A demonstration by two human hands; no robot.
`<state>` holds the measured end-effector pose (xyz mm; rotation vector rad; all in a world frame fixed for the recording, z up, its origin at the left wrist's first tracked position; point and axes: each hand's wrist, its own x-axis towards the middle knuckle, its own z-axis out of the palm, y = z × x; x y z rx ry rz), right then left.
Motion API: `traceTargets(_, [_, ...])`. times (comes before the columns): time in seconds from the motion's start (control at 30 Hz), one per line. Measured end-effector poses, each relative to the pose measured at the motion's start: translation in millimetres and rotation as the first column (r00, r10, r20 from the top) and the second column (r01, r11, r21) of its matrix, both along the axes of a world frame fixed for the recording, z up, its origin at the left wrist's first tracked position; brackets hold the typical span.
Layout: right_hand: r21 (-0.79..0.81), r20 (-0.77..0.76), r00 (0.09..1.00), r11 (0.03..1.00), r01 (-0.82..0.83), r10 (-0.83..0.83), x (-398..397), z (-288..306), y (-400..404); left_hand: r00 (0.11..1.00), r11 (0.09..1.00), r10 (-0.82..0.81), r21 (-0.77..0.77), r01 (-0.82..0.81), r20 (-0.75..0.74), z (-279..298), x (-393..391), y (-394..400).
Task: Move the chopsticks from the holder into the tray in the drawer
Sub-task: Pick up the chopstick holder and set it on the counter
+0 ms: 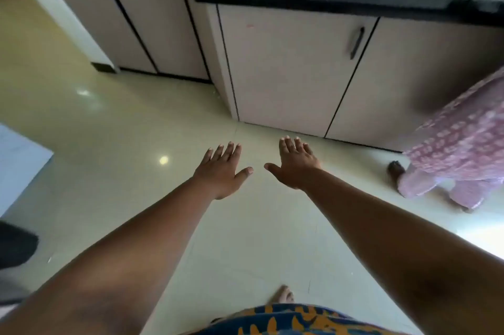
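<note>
Nearest the lens: patterned blue-and-orange garment at bottom edge, the wearer's own; one bare foot pokes out just past it on the pale tiled floor.

Both forearms stretch forward from the lower corners. Left hand flat, palm down, fingers spread a little, thumb out to the side; it holds nothing. Right hand the same: flat, fingers together and extended, thumb pointing inward toward the other thumb; also holding nothing. Thumbs near each other, not touching. Both hands hang over bare floor, touching no surface. Judgement: this looks like a presenting or ready pose ahead of the work, hands shown clear to the camera, not a reach for anything, since nothing graspable lies under them.

Ahead: beige cabinet doors with a dark bar handle, under a dark countertop edge. A second run of cabinets stands off to the left, with paired handles.

Task things: chopsticks, holder, tray and drawer are none of them in sight. No drawer front is identifiable; the visible fronts read as hinged doors, all closed. Judgement: the holder likely sits up on the counter, whose top is cut off by the frame, so the task has not started.

Hard to make out: shiny clutter at top right, blurred. A second person at right edge, only a pink printed garment and a foot showing. Pale block at left edge and a dark shape below it, both cropped, unidentified.
</note>
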<state>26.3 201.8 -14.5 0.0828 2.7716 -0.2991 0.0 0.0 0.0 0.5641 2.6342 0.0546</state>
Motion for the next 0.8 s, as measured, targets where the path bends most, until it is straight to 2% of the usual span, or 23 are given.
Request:
traceTargets(0.3, [0.058, -0.13, 0.99, 0.996, 0.065, -0.057, -75.2, 40.8, 41.2, 0.982, 0.987, -0.152, 0.034, 0.157, -0.109, 20.1, -91.4, 43.7])
traceTargets(0.53, [0.124, -0.218, 0.971, 0.984, 0.128, -0.098, -184.8, 82.1, 54.2, 0.959, 0.973, -0.199, 0.072, 0.217, -0.202, 54.9, -217.6, 61.2])
traceTargets(0.8, [0.098, -0.344, 0.929, 0.979, 0.178, -0.134, -289.1, 114.0, 56.2, 0.931, 0.959, -0.226, 0.103, 0.264, -0.286, 90.6, -341.2, 79.8])
